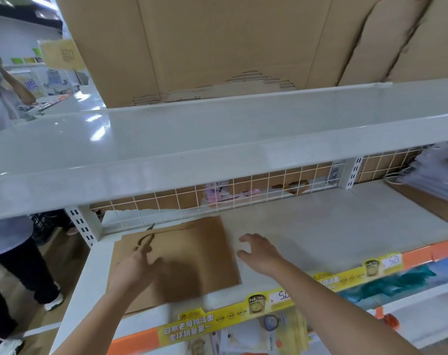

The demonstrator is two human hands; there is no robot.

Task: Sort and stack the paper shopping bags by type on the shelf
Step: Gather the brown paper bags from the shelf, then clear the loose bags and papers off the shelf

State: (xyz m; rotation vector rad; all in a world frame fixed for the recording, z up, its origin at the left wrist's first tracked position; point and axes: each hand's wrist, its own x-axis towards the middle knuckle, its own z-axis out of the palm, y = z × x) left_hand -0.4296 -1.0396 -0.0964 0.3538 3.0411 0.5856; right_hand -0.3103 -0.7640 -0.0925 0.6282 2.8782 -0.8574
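Observation:
A flat stack of brown paper bags [192, 252] lies on the left part of the white shelf [307, 226], with twisted handles at its far end. My left hand [133, 267] rests flat on the stack, fingers pointing toward the handles. My right hand [258, 249] hovers just off the stack's right edge, fingers spread and curled, holding nothing. A second pile of white bags [433, 175] on a brown sheet sits at the far right of the same shelf.
An upper white shelf [192, 139] overhangs, bearing cardboard boxes [217, 42]. A wire grid [217, 196] backs the shelf. Yellow price strips [269, 301] line the front edge, with goods below. A person [8, 226] stands at the left.

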